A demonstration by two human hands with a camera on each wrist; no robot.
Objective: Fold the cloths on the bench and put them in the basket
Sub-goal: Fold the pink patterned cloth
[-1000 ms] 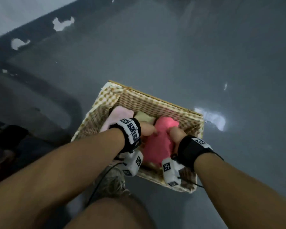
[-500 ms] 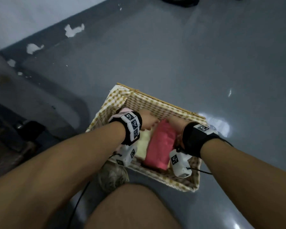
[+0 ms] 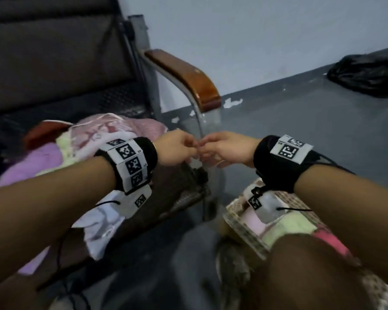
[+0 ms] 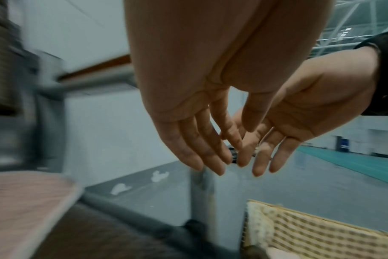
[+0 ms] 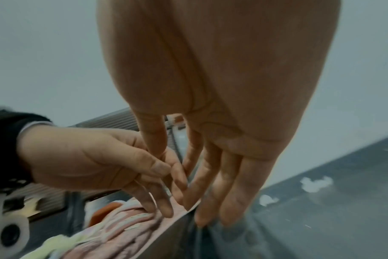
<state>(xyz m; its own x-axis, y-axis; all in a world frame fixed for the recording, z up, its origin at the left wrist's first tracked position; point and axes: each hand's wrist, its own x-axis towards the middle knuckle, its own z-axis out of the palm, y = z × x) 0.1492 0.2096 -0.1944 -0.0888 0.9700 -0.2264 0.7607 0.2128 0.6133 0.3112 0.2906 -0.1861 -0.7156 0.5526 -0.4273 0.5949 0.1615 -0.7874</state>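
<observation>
My left hand (image 3: 182,151) and right hand (image 3: 213,151) hang in the air above the bench's right end, fingertips touching each other. Both are relaxed and hold nothing, as the left wrist view of the left hand (image 4: 202,154) and the right wrist view of the right hand (image 5: 215,192) show. A loose pile lies on the bench seat at left: a pink cloth (image 3: 112,130), a purple cloth (image 3: 38,159) and a white cloth (image 3: 101,224). The checked basket (image 3: 240,224) stands on the floor at lower right, holding a pale pink cloth (image 3: 251,222), a light green cloth (image 3: 289,227) and a bright pink cloth (image 3: 329,242).
The bench's wooden armrest (image 3: 188,79) and metal leg (image 3: 208,175) stand between the pile and the basket. A black bag (image 3: 367,74) lies by the wall at far right. My knee (image 3: 311,276) covers the basket's near side. Grey floor surrounds the basket.
Both hands have let go of the bright pink cloth in the basket and risen up and left to the bench's end. The head view has swung from the basket to the bench.
</observation>
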